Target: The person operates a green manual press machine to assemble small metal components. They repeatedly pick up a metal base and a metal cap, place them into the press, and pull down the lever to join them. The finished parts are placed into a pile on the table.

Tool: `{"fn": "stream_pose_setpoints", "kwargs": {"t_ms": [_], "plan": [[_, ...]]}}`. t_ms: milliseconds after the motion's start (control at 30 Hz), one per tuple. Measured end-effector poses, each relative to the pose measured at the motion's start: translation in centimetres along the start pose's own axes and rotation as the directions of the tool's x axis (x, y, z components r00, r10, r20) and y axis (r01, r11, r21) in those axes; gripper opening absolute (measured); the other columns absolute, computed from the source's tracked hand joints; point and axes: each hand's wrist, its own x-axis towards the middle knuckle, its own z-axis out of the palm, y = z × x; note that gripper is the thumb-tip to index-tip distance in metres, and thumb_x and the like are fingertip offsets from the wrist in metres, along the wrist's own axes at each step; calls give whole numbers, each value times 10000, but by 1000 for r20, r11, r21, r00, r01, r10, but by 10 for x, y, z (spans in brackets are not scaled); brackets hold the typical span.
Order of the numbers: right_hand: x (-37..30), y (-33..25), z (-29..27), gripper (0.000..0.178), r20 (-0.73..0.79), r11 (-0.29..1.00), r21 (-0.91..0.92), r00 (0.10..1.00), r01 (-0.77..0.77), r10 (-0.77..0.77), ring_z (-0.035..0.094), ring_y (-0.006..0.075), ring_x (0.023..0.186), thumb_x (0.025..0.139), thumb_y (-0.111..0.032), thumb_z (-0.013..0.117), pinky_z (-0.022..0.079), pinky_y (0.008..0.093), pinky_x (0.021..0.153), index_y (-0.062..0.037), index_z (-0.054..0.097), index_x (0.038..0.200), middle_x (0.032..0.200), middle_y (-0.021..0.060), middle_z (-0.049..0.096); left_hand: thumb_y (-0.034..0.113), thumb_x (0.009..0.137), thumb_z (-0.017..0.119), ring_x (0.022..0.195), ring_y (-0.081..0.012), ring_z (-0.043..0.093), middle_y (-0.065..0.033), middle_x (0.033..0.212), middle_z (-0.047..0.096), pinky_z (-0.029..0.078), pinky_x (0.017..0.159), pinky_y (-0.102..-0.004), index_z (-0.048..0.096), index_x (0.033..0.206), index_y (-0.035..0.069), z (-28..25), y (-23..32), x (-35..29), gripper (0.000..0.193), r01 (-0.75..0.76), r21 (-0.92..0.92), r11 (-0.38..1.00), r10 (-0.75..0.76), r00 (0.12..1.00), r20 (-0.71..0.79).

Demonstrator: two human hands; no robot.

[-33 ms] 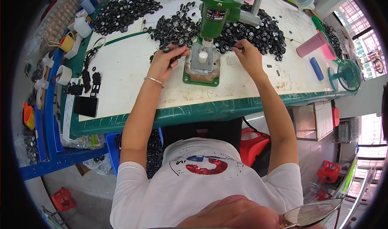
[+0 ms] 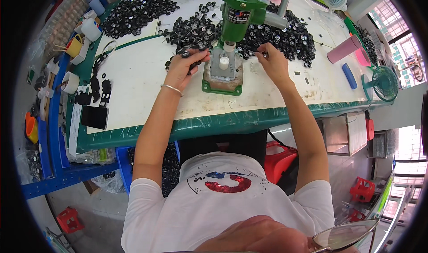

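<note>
Well out to the left of your hands, a yellow cup (image 2: 75, 47) stands near a white bottle (image 2: 91, 30). Closer to you on that side, a dark phone (image 2: 94, 118) lies flat on the desk (image 2: 133, 83), with black strap-like pieces (image 2: 95, 90) just beyond it. Farther away than your left hand, and off to its left, spreads a big heap of black round parts (image 2: 136, 14). Your left hand (image 2: 179, 68) is curled around several black discs (image 2: 186, 55), and a smaller pile of pinned black parts (image 2: 194, 32) lies just past its fingers. Between your two hands stands the green press (image 2: 240, 12), a white peg (image 2: 224, 63) upright on its base. Your right hand (image 2: 274, 62) has its thumb and fingers drawn together at the near edge of another dark heap (image 2: 290, 36), by a small black part (image 2: 265, 54); you can't tell from here whether that part is gripped. To the right of your right hand, a pink tumbler (image 2: 344, 49) leans, a blue case (image 2: 349, 76) lies nearer you, and a green fan (image 2: 384, 83) stands farthest out.
</note>
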Motion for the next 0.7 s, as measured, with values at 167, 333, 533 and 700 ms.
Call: {"fn": "stream_pose_setpoints", "kwargs": {"t_ms": [167,333,533,700], "plan": [[-3,0,16,154,-59,995,41,994,96,-94,615,194,671,825,-133,677,476,312,595,-61,594,932,899,60,652,100,789,725,597,-61,561,-83,820,688,293,430,-181,643,820,22,16,-10,4,118,-93,87,992,94,996,-1],[-14,-22,28,160,-176,897,415,981,150,-83,632,195,737,819,-49,676,506,299,645,-24,586,949,931,86,645,103,818,693,633,-47,552,-80,846,679,321,447,-172,660,931,-8,8,-25,6,161,-126,44,991,125,992,20],[-21,-73,23,99,-90,886,271,926,376,-366,634,270,839,839,-67,636,513,332,700,-34,579,914,977,95,629,116,795,720,541,-37,464,-62,768,665,300,449,-179,684,883,0,15,-25,3,150,-215,41,976,215,977,0],[-18,-77,13,127,-47,826,175,842,536,-537,599,285,889,824,-101,643,493,369,749,-53,586,927,986,75,630,127,785,734,540,-29,457,-27,748,659,294,445,-180,696,876,29,15,-20,-1,139,-203,88,975,205,979,-7]]}}
